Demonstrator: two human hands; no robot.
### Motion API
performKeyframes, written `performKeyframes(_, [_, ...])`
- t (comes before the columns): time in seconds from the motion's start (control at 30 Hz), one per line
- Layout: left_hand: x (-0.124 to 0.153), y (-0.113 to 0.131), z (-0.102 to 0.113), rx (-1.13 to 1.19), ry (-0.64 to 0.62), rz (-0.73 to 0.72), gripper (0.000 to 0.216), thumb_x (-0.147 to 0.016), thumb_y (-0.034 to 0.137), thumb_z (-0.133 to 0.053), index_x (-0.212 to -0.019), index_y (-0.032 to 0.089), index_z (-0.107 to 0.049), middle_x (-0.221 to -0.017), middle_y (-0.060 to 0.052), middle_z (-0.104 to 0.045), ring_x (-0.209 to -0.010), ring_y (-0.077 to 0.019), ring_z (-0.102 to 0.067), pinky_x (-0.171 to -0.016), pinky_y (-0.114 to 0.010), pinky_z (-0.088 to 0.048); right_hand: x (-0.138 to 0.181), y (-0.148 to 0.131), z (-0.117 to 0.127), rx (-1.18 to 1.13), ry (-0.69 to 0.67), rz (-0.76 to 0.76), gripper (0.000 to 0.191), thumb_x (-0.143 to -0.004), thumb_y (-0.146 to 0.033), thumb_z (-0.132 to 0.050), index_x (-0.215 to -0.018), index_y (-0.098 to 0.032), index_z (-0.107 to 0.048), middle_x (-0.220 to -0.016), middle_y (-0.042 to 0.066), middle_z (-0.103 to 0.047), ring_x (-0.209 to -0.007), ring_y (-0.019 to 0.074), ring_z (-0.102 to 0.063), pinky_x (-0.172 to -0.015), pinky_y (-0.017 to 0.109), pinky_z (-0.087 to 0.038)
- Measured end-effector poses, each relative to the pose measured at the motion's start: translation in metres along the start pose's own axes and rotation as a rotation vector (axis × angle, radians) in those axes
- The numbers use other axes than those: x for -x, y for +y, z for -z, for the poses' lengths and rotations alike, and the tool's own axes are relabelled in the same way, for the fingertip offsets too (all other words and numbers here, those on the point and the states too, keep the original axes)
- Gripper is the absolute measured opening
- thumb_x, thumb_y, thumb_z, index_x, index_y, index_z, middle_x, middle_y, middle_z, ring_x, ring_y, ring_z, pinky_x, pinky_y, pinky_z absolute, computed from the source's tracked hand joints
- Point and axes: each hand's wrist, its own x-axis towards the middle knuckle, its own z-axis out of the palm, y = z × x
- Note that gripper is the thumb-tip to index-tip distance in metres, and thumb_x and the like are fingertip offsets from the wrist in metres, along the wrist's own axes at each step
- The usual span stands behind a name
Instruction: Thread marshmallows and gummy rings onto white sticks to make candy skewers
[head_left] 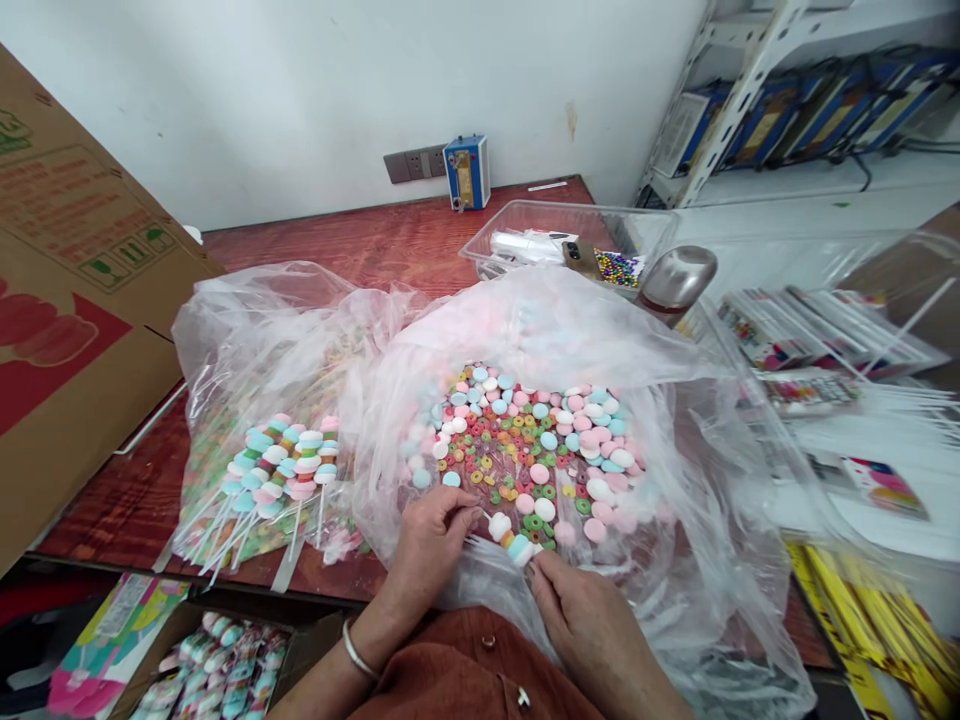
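Observation:
Between my two hands, low over an opened plastic bag (480, 330), is a candy skewer (516, 546) of white, orange and pale blue pieces on a thin white stick. My left hand (429, 545) is closed in a pinch on the stick end. The fingers of my right hand (574, 600) are closed around the lowest candy at the other end. Just beyond lie loose ring candies (517, 435) in red, green and yellow, with pink, white and blue round candies (600, 455) around them. Finished-looking candy skewers (281, 465) lie piled on a second bag to the left.
A large cardboard box (82, 240) stands at the left. Below the table edge sits a carton of wrapped candy skewers (225, 665). Behind the bag are a clear plastic tray (480, 245), a metal-topped bottle (679, 280) and a blue device (466, 172). Yellow packets (877, 630) lie at right.

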Motion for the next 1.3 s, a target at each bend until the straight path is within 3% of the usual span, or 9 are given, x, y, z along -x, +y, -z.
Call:
performKeyframes(0.13, [-0.006,0.004,-0.002,0.032,-0.054,-0.001,0.019,-0.09,0.027,-0.054,-0.096,0.02,-0.071,-0.075,-0.003,-0.072,-0.064,-0.0171,-0.066,-0.062,-0.028,-0.053,-0.001,0.0,-0.001,-0.078,0.023,-0.027,0.038,-0.098,-0.032,-0.026,-0.081,-0.022,-0.058,-0.071,0.007,-0.072,-0.065,0.0224,-0.069,-0.054,0.027,-0.029])
performKeyframes(0.23, [-0.019,0.008,-0.002,-0.152,-0.031,-0.181,0.026,-0.094,0.023,-0.047,-0.105,0.022,-0.07,-0.093,-0.006,-0.072,-0.083,-0.0192,-0.067,-0.076,-0.031,-0.053,-0.002,0.002,-0.001,-0.16,0.049,-0.033,0.04,-0.099,-0.036,-0.023,-0.077,-0.023,-0.054,-0.067,0.005,-0.069,-0.06,0.0198,-0.064,-0.055,0.026,-0.032])
performKeyframes(0.33, [-0.032,0.007,-0.003,-0.465,-0.044,-0.36,0.023,-0.092,0.019,-0.051,-0.099,0.023,-0.072,-0.097,-0.008,-0.068,-0.095,-0.0232,-0.061,-0.085,-0.037,-0.049,-0.002,0.005,-0.002,-0.206,0.081,-0.04,0.039,-0.098,-0.038,-0.024,-0.075,-0.023,-0.053,-0.066,0.003,-0.066,-0.059,0.0187,-0.062,-0.056,0.026,-0.034])
performKeyframes(0.43, [-0.041,0.005,-0.005,-0.551,-0.045,-0.378,0.018,-0.091,0.018,-0.054,-0.088,0.021,-0.072,-0.09,-0.007,-0.065,-0.09,-0.0235,-0.059,-0.084,-0.039,-0.048,-0.002,0.01,0.0,-0.255,0.098,-0.036,0.038,-0.099,-0.038,-0.026,-0.077,-0.023,-0.053,-0.068,0.003,-0.066,-0.061,0.0181,-0.062,-0.057,0.025,-0.037])
performKeyframes(0.57, [-0.043,0.012,-0.004,-0.095,-0.023,-0.179,0.014,-0.089,0.022,-0.057,-0.091,0.019,-0.07,-0.092,-0.006,-0.069,-0.089,-0.0209,-0.063,-0.083,-0.036,-0.05,-0.004,0.013,0.004,-0.308,0.139,-0.018,0.037,-0.099,-0.04,-0.029,-0.078,-0.022,-0.053,-0.069,0.002,-0.065,-0.063,0.0173,-0.061,-0.058,0.023,-0.038])
performKeyframes(0.73, [-0.044,0.026,-0.002,0.615,-0.204,0.218,0.027,-0.076,0.039,-0.072,-0.091,0.016,-0.072,-0.076,-0.003,-0.071,-0.068,-0.0153,-0.063,-0.064,-0.027,-0.051,-0.008,0.009,0.012,-0.317,0.2,0.03,0.036,-0.097,-0.041,-0.031,-0.07,-0.023,-0.048,-0.063,0.0,-0.06,-0.059,0.016,-0.056,-0.056,0.022,-0.038])
performKeyframes(1.07, [-0.035,0.038,-0.023,0.775,-0.058,0.211,0.034,-0.065,0.035,-0.085,-0.09,0.016,-0.072,-0.077,-0.001,-0.07,-0.071,-0.0135,-0.063,-0.068,-0.024,-0.049,-0.013,0.007,0.004,-0.274,0.367,0.045,0.034,-0.098,-0.035,-0.034,-0.074,-0.022,-0.055,-0.06,0.0,-0.063,-0.054,0.0161,-0.058,-0.053,0.022,-0.041])
performKeyframes(1.17, [-0.036,0.05,-0.028,1.004,-0.064,0.219,0.046,-0.069,0.035,-0.083,-0.109,0.019,-0.068,-0.078,0.0,-0.067,-0.073,-0.0128,-0.062,-0.073,-0.025,-0.049,-0.017,0.01,0.0,-0.264,0.451,0.147,0.032,-0.098,-0.033,-0.036,-0.094,-0.02,-0.065,-0.084,0.007,-0.073,-0.075,0.0192,-0.069,-0.065,0.023,-0.05])
performKeyframes(1.3, [-0.035,0.064,-0.039,1.269,-0.203,0.233,0.03,-0.082,0.039,-0.07,-0.098,0.013,-0.068,-0.084,-0.006,-0.067,-0.075,-0.014,-0.062,-0.075,-0.027,-0.048,-0.02,0.013,-0.005,-0.275,0.504,0.131,0.038,-0.099,-0.037,-0.035,-0.112,-0.02,-0.068,-0.103,0.01,-0.075,-0.089,0.0217,-0.071,-0.073,0.025,-0.053])
